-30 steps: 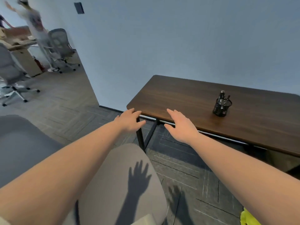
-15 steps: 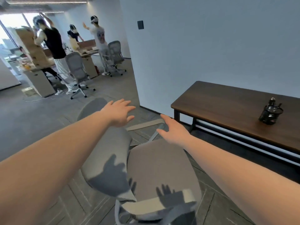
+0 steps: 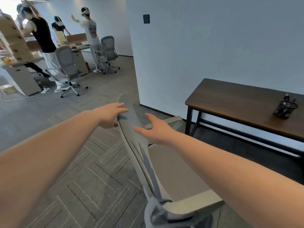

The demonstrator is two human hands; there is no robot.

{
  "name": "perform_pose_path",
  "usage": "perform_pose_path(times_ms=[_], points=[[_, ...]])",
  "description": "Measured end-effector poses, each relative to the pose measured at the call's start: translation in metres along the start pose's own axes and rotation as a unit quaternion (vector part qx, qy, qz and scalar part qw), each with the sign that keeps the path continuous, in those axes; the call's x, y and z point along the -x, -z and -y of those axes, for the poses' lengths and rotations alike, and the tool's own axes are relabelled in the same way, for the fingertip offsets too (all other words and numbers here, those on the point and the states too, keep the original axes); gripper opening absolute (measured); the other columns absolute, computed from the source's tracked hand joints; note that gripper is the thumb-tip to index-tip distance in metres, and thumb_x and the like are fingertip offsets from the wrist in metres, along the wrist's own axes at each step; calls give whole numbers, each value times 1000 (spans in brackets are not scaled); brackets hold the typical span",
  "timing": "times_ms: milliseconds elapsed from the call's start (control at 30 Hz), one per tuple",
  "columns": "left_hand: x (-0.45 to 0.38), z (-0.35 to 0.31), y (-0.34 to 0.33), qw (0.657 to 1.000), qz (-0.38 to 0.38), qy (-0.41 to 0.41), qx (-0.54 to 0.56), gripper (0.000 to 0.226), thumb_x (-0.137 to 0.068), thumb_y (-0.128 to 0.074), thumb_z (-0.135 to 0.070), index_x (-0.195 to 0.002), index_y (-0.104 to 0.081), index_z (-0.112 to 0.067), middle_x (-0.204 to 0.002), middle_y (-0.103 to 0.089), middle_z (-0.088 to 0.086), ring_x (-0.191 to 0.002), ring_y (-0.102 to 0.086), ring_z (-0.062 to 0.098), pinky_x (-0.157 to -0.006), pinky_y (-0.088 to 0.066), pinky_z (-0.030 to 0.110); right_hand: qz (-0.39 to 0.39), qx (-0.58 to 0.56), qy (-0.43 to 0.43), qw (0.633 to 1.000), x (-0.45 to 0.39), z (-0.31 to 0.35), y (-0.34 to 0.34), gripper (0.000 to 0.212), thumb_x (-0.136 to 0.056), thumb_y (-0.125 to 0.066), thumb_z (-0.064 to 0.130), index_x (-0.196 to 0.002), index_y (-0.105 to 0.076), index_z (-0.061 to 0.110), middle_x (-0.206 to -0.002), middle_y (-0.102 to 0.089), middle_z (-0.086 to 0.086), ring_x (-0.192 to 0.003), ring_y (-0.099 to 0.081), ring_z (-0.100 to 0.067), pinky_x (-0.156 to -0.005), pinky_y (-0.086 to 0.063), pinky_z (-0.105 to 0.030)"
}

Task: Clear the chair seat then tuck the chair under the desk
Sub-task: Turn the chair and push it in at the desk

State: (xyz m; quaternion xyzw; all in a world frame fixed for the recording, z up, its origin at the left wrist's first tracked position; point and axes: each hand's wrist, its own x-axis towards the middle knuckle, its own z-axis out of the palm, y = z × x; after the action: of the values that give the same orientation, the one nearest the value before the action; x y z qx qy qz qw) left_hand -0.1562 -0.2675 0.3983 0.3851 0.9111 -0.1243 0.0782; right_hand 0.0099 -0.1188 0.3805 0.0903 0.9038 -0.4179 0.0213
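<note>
— Reaching for the grey mesh-backed office chair: left hand spread on the backrest's top edge, right hand open beside it, gripping nothing.

— Seat looks bare (partly hidden, though). Risk?

— Pushed one-sidedly, it could swivel and knock the dark wooden tabletop, well apart.
</note>
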Motion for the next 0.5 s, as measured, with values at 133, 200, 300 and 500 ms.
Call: perform_pose_path(times_ms=[133, 200, 300, 500], points=[[-8, 13, -15, 997, -34, -72, 19, 72, -76, -74, -34, -138, -41, -18, -157, -21, 7, -147, -14, 22, -116, -22, 35, 36, 29, -4, 999, -17, 23, -34, 88, -84, -55, 59, -150, -16, 16, -153, -35, -7, -136, -39, -26, -106, -37, -36], [-9, 16, -20, 994, -71, -80, 31, 67, -75, -75, -34, -134, -47, -20, -155, -27, 3, -146, -16, 20, -113, -30, 38, 49, 57, -7, 997, -26, 29, -43, 84, -85, -57, 55, -148, -20, 13, -148, -41, -10, -131, -44, -28, -100, -41, -36], [-8, 17, -26, 990, -103, -82, 47, 59, -76, -74, -31, -129, -52, -21, -150, -36, -2, -146, -18, 17, -107, -38, 40, 70, 109, -19, 991, -37, 28, -55, 47, -90, -57, 35, -124, -41, 7, -116, -55, -13, -104, -54, -29, -71, -42, -31], [-8, 2, -28, 984, -133, -96, 75, 56, -70, -78, -34, -120, -58, -20, -138, -50, -4, -145, -21, 18, -100, -43, 41, 79, 114, -3, 990, -25, 15, -47, 23, -91, -48, 19, -110, -43, 7, -95, -48, -8, -81, -48, -24, -63, -39, -32]])
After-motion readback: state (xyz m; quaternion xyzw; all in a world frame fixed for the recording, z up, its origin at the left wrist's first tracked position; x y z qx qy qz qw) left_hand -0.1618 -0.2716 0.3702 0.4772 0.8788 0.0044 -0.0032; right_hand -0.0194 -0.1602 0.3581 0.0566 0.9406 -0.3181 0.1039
